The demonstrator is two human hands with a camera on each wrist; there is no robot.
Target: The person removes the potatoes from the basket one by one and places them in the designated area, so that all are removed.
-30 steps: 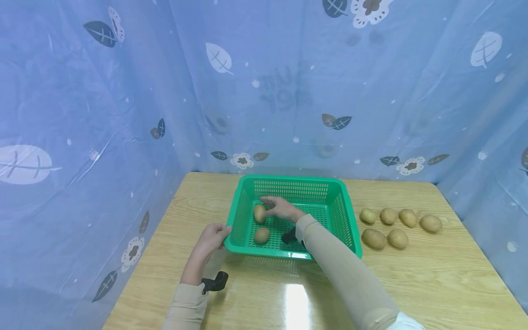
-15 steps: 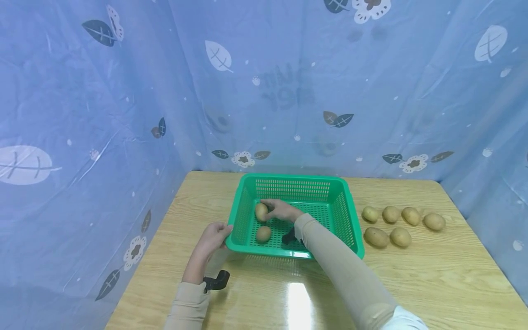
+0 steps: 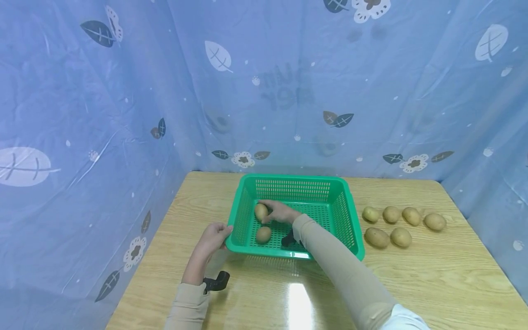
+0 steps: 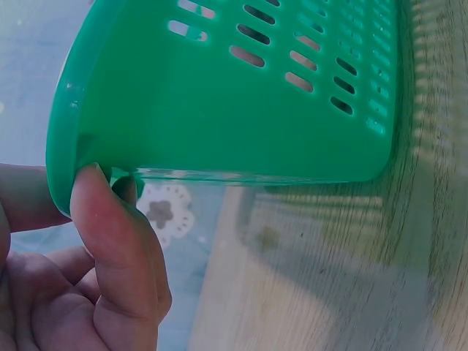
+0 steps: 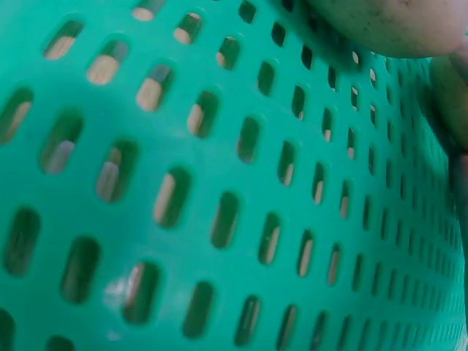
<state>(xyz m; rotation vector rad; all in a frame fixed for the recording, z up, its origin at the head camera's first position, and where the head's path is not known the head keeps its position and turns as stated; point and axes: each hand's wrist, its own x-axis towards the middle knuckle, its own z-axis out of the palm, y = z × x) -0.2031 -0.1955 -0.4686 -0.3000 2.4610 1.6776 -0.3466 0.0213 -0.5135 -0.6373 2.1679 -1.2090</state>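
A green plastic basket (image 3: 288,255) with slotted walls stands on the table. At its near left corner my left hand (image 3: 212,238) grips the rim, and the left wrist view shows fingers (image 4: 121,252) bent at the basket's edge (image 4: 66,131). Inside, my right hand (image 3: 281,212) has thumb and fingers around a potato (image 3: 260,211) near the left wall. Just in front of it lies a second potato (image 3: 263,235), untouched. The right wrist view shows mostly slotted green plastic, with a potato (image 5: 395,22) at the top and part of another potato (image 5: 447,95) at the right edge.
Right of the basket, several loose potatoes (image 3: 392,214) lie in two rows on the wooden table (image 3: 445,275). A blue patterned curtain (image 3: 284,82) closes off the back and sides. Black wrist mounts (image 3: 216,281) stick out from both wrists.
My right hand has shifted slightly left, its thumb moving toward the near side of the potato. The potatoes and the left hand stay in place; the whole view has shifted slightly.
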